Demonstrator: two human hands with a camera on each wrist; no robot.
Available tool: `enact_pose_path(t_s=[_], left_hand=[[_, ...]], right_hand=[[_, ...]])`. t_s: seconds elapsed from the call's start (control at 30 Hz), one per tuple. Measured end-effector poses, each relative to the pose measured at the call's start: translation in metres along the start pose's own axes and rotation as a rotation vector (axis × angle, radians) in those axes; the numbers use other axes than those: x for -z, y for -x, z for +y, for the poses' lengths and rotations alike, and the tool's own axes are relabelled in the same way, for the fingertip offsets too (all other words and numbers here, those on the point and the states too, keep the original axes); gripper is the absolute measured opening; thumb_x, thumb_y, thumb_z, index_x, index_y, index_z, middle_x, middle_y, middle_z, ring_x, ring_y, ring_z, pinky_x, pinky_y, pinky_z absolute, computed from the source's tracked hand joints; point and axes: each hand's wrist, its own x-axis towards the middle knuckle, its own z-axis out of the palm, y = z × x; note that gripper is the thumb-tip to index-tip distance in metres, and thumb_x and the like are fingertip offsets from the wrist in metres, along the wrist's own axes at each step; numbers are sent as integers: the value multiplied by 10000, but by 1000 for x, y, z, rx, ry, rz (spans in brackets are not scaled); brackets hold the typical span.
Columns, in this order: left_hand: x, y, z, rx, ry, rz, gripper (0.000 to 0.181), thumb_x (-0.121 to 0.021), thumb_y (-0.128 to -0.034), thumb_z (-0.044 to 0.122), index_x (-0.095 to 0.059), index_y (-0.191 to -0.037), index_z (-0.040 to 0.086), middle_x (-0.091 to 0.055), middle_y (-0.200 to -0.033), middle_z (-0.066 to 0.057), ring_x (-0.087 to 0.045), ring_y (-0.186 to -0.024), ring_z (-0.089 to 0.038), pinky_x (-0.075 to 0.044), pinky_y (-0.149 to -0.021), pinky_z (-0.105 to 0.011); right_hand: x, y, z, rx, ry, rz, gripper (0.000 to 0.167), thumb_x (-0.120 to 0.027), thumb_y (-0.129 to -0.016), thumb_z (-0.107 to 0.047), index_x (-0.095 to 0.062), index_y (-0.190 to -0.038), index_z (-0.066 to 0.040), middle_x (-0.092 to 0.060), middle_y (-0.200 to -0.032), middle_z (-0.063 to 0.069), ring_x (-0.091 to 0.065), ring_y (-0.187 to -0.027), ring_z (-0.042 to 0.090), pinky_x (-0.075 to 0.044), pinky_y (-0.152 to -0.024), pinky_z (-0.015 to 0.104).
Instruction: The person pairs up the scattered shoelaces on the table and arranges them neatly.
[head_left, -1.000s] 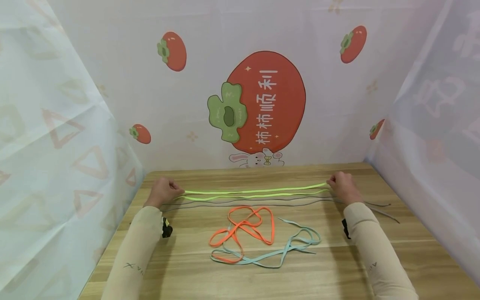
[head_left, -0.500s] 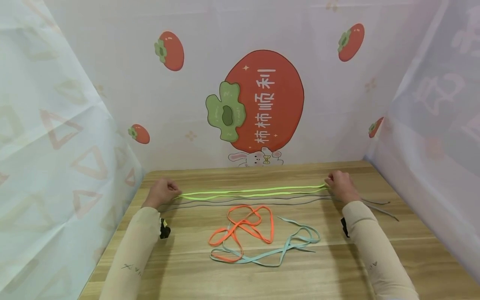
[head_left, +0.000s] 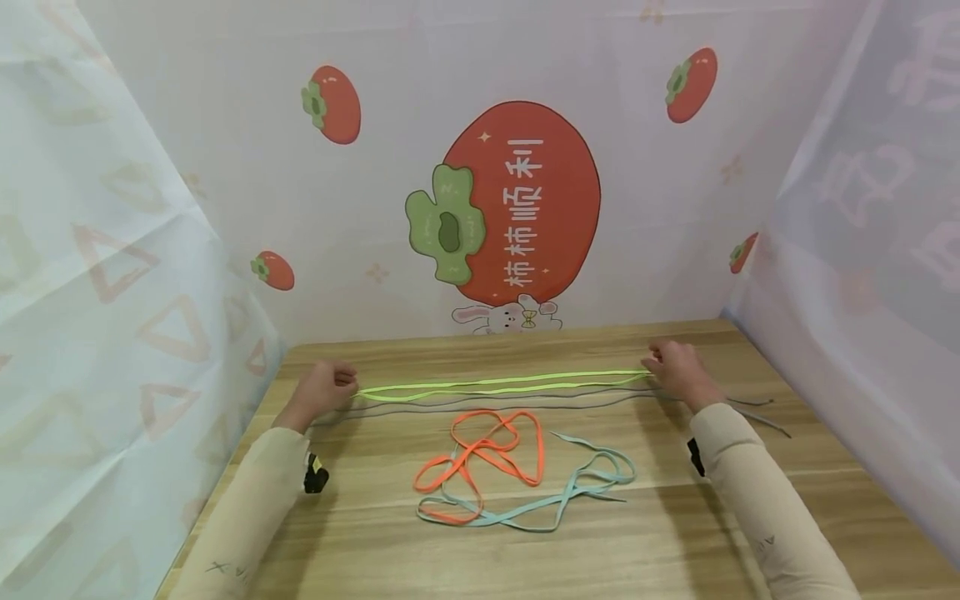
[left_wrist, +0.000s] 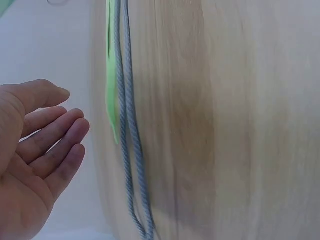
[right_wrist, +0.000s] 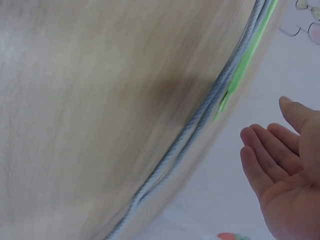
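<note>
A neon-green flat shoelace [head_left: 386, 398] lies doubled in two nearly parallel strands across the back of the table. At its left end is my left hand [head_left: 318, 392]; the left wrist view shows the fingers loosely bent and the thumb apart, holding nothing, beside the lace's tip [left_wrist: 115, 132]. My right hand [head_left: 678, 372] hovers at the other end, its thumb and fingers also apart with nothing between them, as the right wrist view shows. Just in front of the green lace runs a grey round cord shoelace [left_wrist: 121, 90], also doubled, its right ends reaching past my right hand.
In the middle of the wooden table [head_left: 420, 567] lies a loosely looped orange shoelace [head_left: 540, 450], partly crossing a tangled light-blue shoelace [head_left: 528, 506]. A printed cloth backdrop [head_left: 630, 283] stands behind the table's far edge, with cloth at both sides.
Both hands, which pinched the green shoelace's ends a second ago, have let go and opened their fingers. The green shoelace's back strand now lies slightly closer to the front one.
</note>
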Motion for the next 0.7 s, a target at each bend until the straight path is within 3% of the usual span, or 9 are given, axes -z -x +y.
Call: enact_pose_path(t_s=[0.2,0.4,0.7], left_hand=[[-6,6,21,-96,-21,-26,331,-639,-1022,138,-705,-1267,-75,-767,-1163,-225,-744,-1061,-372,-617,-916,-518],[-20,7,47,-204,-43,-44,243,-685,-991,87,-743,-1176,-59,-789,-1066,-171,-763,-973,-317,-632,-861,-481],[-44,8,80,-303,-28,-131,173,-727,-950,60,-773,-1087,-35,-797,-999,-121,-757,-900,-209,-636,-799,-375]], right_hand=[[-4,-1,-15,43,-1,-58,482,-607,-1085,-213,-556,-1409,141,-625,-1352,377,-614,-1251,534,-528,-1030,632],[-12,1,-39,126,19,-57,430,-646,-1061,-170,-594,-1364,130,-662,-1321,343,-651,-1222,499,-549,-1022,600],[-31,3,-82,217,6,-142,378,-671,-1046,-158,-636,-1336,82,-696,-1305,280,-678,-1206,434,-565,-1025,558]])
